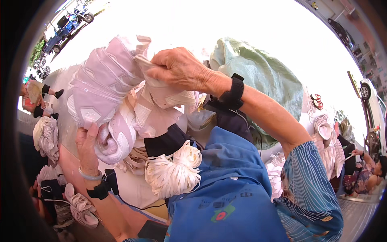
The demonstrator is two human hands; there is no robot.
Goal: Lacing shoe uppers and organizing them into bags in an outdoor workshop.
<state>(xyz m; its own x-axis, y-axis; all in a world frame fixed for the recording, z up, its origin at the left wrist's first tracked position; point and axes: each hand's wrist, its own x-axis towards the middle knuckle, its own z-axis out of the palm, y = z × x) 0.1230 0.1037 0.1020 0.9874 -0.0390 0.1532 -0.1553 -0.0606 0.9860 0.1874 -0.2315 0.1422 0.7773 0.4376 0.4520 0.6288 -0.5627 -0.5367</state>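
Note:
A fanned stack of pale pink shoe uppers (100,74) lies across the upper left, in front of me. My left hand (87,145) grips the near lower edge of this stack, thumb on top. My right hand (175,69) is closed on a pale pink shoe upper (155,92) at the stack's right end, its fingertips pinching the top edge. Below the stack are more white and pink uppers (121,135), partly covered. A thick bundle of white shoelaces (173,169) rests on my lap, over the blue apron (229,193).
A large pale green woven sack (262,76) stands beyond my right forearm. More bundled uppers lie at the left (46,139) and right (326,141). Other people sit at the far left (38,97) and right (365,173). A blue three-wheeler (66,30) is parked behind.

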